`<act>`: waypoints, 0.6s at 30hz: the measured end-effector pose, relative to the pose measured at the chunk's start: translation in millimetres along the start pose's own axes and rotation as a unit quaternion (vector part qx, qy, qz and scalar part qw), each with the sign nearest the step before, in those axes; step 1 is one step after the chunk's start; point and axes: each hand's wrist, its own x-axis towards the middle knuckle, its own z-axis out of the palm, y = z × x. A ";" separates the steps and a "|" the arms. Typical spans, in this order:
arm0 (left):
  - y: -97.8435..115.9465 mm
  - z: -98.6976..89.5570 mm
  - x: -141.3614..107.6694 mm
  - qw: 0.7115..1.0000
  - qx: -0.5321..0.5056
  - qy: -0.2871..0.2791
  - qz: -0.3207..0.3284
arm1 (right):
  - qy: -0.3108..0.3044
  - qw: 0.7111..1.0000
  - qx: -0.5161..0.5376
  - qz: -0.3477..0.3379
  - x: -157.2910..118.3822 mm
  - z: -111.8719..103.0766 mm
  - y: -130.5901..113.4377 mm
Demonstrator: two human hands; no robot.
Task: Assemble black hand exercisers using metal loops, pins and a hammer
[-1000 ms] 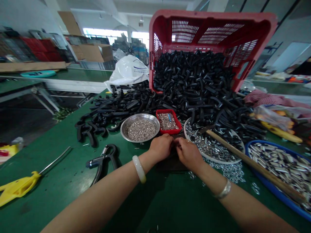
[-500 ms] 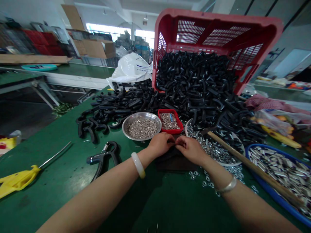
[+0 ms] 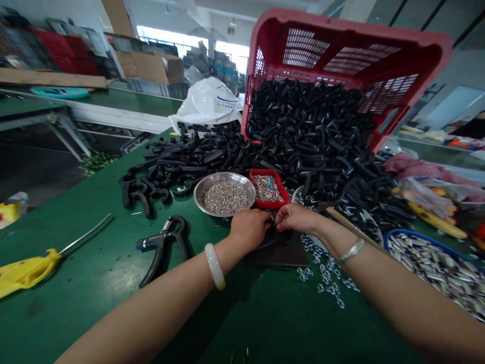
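Left grip [image 3: 250, 227] and right grip [image 3: 297, 218] curl close together at the black part [image 3: 270, 241] on the pad [image 3: 282, 258], probably to steady it; can't tell closure or what's pinched. Just beyond, likely for short reach: steel bowl [image 3: 223, 177] of metal bits [image 3: 226, 198], red tray [image 3: 271, 205] of pins [image 3: 265, 188]. Farther, crate [image 3: 348, 25] holds black handles [image 3: 303, 121].

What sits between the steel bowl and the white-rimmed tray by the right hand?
In the head view, a red tray of small metal pieces, beside the bowl.
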 end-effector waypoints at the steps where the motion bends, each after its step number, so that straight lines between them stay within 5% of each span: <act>1: 0.1 0.4 0.4 1.000 0.003 -0.001 -0.005 | -0.003 1.000 -0.006 0.004 0.6 -0.7 -1.1; 9: -3.6 4.2 -3.0 0.999 -0.032 0.029 0.002 | 0.042 0.995 -0.091 0.000 1.1 4.0 1.5; 13: -8.5 5.9 -5.0 0.993 -0.072 0.055 0.079 | 0.090 0.990 -0.090 -0.062 -18.5 6.4 9.4; 16: -10.8 5.3 -3.4 0.982 -0.061 0.040 0.175 | 0.193 0.969 -0.126 -0.086 -48.1 -13.7 28.0; 18: -10.8 3.1 -1.3 0.974 -0.035 0.016 0.225 | 0.289 0.929 -0.228 -0.028 -71.7 -36.5 54.2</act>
